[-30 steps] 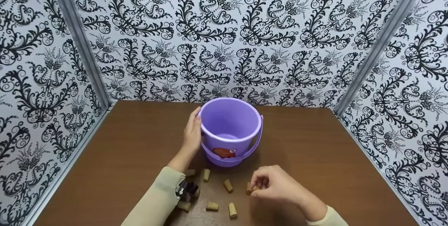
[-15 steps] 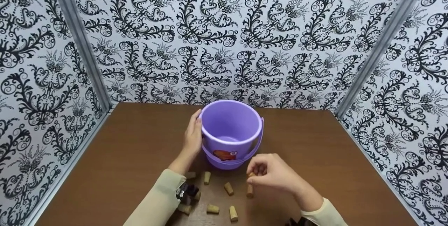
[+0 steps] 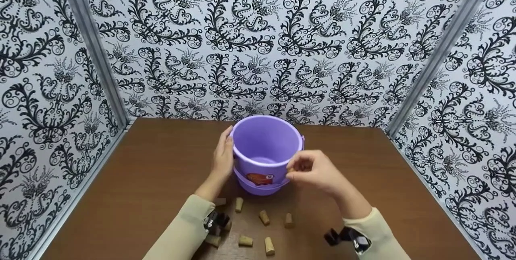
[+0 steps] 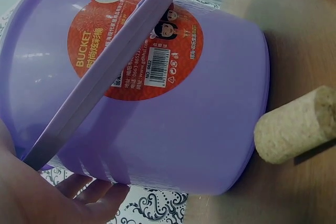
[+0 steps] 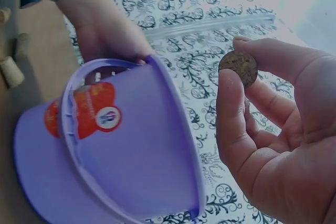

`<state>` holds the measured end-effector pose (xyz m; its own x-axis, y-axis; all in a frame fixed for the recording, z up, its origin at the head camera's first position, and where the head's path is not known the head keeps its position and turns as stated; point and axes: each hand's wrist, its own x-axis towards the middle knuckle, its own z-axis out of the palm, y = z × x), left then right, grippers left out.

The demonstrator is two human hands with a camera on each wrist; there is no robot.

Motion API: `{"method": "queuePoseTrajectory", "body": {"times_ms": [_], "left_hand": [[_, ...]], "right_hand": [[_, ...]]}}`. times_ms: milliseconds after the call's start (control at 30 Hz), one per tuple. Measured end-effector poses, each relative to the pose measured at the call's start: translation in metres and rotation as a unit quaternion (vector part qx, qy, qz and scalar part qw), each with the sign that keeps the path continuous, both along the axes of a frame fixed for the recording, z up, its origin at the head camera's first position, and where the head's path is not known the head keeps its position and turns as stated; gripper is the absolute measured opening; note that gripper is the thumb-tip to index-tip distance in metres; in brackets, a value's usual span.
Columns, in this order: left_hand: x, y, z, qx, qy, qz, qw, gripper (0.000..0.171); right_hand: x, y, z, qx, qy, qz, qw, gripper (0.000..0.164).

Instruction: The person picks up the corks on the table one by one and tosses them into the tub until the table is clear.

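A purple bucket (image 3: 260,171) with a red sticker stands upright on the table, its handle hanging down across the front. My left hand (image 3: 223,157) holds the bucket's left side near the rim; in the left wrist view its fingers (image 4: 100,198) reach behind the wall. Between thumb and fingertips my right hand (image 5: 283,129) pinches a cork (image 5: 239,68), seen end-on in the right wrist view. That hand is raised beside the bucket's right front, just below rim height. The inside of the bucket that shows holds nothing visible.
Several corks lie on the wooden table (image 3: 161,163) in front of the bucket, among them one cork (image 3: 289,220) at the right and another cork (image 3: 269,246) nearest me. My left forearm partly covers some at the left. Patterned walls (image 3: 258,50) enclose the back and sides.
My right hand has lifted a cork off the table and carried it up and forward to the bucket's right front. The left hand stays on the bucket.
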<state>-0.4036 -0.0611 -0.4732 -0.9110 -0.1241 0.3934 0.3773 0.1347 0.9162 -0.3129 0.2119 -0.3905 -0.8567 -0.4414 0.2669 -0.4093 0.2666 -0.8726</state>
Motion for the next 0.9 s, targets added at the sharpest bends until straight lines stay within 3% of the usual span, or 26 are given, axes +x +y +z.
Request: {"method": "queuePoseTrajectory", "body": {"times_ms": [167,433,567,700,900], "left_hand": [[0.001,0.000,0.000,-0.001,-0.003,-0.001,1.0000,0.046],[-0.001,0.000,-0.001,-0.007,-0.019,0.000,0.9998,0.046],[0.000,0.001,0.000,-0.013,-0.027,-0.002,0.9996,0.047],[0.001,0.000,0.000,-0.013,-0.031,-0.002,0.9994,0.048],[0.000,-0.002,-0.001,-0.010,-0.011,-0.002,0.9999,0.047]], "right_hand": [[-0.016,-0.001,0.009,-0.040,-0.008,-0.020,0.999,0.019],[-0.043,-0.007,0.016,-0.101,-0.018,-0.107,0.989,0.017],[-0.054,-0.012,0.016,-0.120,-0.033,-0.114,0.986,0.017],[-0.065,-0.016,0.017,-0.120,-0.039,-0.116,0.985,0.017],[-0.080,-0.022,0.011,-0.083,-0.032,-0.160,0.983,0.021]]}}
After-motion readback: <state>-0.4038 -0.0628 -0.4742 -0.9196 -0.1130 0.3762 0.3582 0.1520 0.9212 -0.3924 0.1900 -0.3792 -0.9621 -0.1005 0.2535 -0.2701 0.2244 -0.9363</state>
